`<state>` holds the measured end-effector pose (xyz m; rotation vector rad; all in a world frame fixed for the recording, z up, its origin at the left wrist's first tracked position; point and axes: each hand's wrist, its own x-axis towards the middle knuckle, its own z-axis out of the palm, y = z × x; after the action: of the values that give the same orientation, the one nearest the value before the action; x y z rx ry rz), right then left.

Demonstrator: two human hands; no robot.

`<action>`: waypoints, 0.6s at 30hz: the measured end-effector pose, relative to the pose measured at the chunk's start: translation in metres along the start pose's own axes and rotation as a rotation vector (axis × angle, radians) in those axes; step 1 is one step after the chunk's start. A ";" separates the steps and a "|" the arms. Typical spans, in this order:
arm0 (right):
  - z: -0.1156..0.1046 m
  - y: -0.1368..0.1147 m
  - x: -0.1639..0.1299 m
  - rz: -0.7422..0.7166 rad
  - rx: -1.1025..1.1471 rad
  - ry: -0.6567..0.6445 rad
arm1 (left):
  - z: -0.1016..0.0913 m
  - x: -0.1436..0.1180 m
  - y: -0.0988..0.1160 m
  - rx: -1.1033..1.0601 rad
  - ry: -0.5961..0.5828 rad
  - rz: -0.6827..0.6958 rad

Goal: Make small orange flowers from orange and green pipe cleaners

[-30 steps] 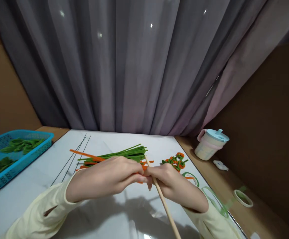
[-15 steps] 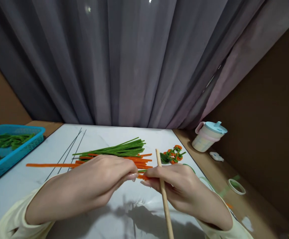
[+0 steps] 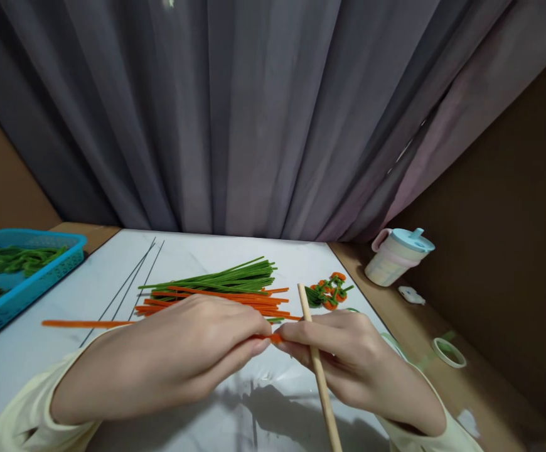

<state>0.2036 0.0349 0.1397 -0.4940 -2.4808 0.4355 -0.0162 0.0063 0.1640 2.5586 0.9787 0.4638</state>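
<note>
My left hand [image 3: 183,358] is closed, thumb and forefinger pinching an orange pipe cleaner [image 3: 85,324] whose long end sticks out to the left past my wrist. My right hand [image 3: 358,358] pinches the same strip at a small bent orange part showing between my fingertips. A pale wooden stick [image 3: 322,383] also lies in my right hand, slanting across the fingers. Just beyond my hands are a bundle of green pipe cleaners [image 3: 235,277] and a pile of orange pipe cleaners [image 3: 263,306], partly covered by my left hand.
Small orange-and-green twisted pieces [image 3: 332,292] lie at right on the white board [image 3: 296,251]. Thin dark wires [image 3: 129,285] lie at left, near a blue basket [image 3: 73,254] of green leafy pieces. A lidded cup [image 3: 398,257] and a tape roll [image 3: 449,353] stand at right.
My fingertips have come closer together, and the orange bit between them looks shorter and more bent. The strip's long left end has dropped slightly. The view has shifted a little.
</note>
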 end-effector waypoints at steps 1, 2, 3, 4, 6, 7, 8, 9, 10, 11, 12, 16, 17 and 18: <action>0.000 -0.001 0.000 0.006 -0.001 -0.003 | 0.000 0.001 0.000 -0.005 -0.002 -0.004; 0.000 -0.001 0.000 0.011 -0.002 -0.008 | 0.000 0.002 0.000 -0.008 -0.006 -0.006; 0.000 -0.002 0.000 0.015 -0.004 -0.014 | 0.000 0.003 0.000 -0.013 -0.012 -0.006; 0.000 -0.002 0.000 0.016 -0.007 -0.019 | 0.000 0.003 -0.001 -0.020 -0.017 -0.005; 0.000 -0.003 0.000 0.011 -0.012 -0.038 | 0.002 0.004 -0.001 -0.032 -0.020 0.003; 0.000 -0.003 0.000 0.005 -0.014 -0.048 | 0.002 0.005 -0.002 -0.037 -0.019 0.011; 0.000 -0.003 0.000 -0.005 -0.013 -0.055 | 0.002 0.005 -0.002 -0.041 -0.016 0.021; 0.000 -0.003 0.000 -0.016 -0.009 -0.061 | 0.003 0.005 -0.003 -0.046 -0.017 0.030; 0.000 -0.003 0.000 -0.027 -0.003 -0.062 | 0.003 0.004 -0.003 -0.051 -0.019 0.041; 0.000 -0.003 0.000 -0.032 0.003 -0.060 | 0.002 0.004 -0.004 -0.059 -0.024 0.050; 0.000 -0.004 0.000 -0.032 0.009 -0.056 | 0.002 0.004 -0.004 -0.067 -0.026 0.059; -0.002 -0.003 -0.001 -0.017 0.018 -0.053 | -0.002 0.004 -0.005 -0.087 -0.026 0.064; -0.003 -0.003 -0.002 -0.024 0.020 -0.055 | -0.003 0.004 -0.005 -0.089 -0.029 0.060; -0.004 -0.003 -0.002 -0.034 0.021 -0.061 | -0.004 0.004 -0.005 -0.090 -0.035 0.056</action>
<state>0.2065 0.0321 0.1427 -0.4352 -2.5366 0.4693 -0.0182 0.0133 0.1659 2.5099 0.8562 0.4658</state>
